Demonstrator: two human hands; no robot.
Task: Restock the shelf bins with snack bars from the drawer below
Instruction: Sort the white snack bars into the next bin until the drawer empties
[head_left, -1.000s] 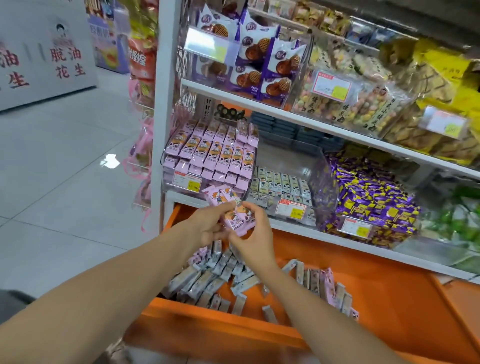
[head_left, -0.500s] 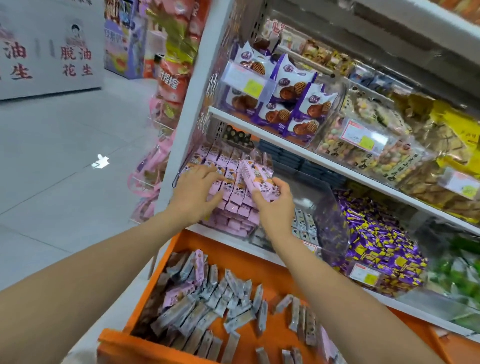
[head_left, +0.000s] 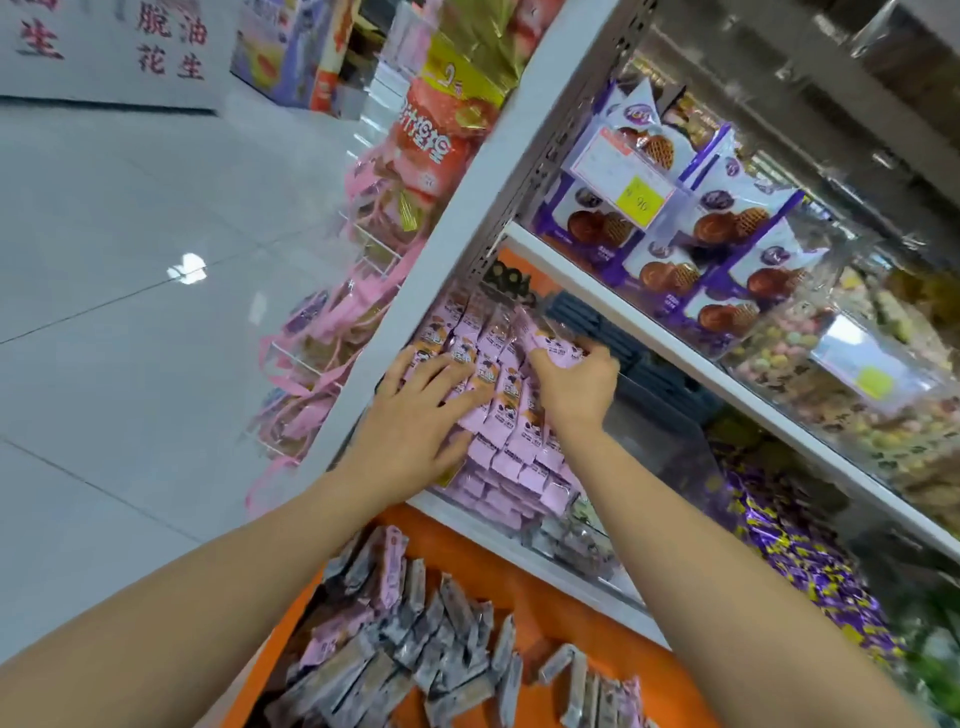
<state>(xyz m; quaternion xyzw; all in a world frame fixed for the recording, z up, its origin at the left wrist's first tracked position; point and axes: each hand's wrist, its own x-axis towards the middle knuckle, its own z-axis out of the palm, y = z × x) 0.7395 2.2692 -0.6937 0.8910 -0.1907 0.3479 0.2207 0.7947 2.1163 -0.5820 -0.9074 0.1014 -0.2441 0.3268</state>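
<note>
Pink bars (head_left: 498, 400) are filling the bin (head_left: 519, 512); the left hand (head_left: 415, 415) is pressing flat on them, fingers spread, the right hand (head_left: 576, 387) is gripping a bunch (head_left: 553, 343) at its 11 o'clock. Spare bars (head_left: 415, 649) are lying in the drawer (head_left: 571, 587) at 6 o'clock.

Snack bars (head_left: 506, 410) in shelf bin (head_left: 524, 512), drawer (head_left: 524, 587) below, hands on bars

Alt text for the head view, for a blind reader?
Two bare hands work in a clear shelf bin of pink snack bars: the left hand lies flat on the rows, the right hand grips a few bars above them. Below, an open orange drawer holds more bars.
</note>
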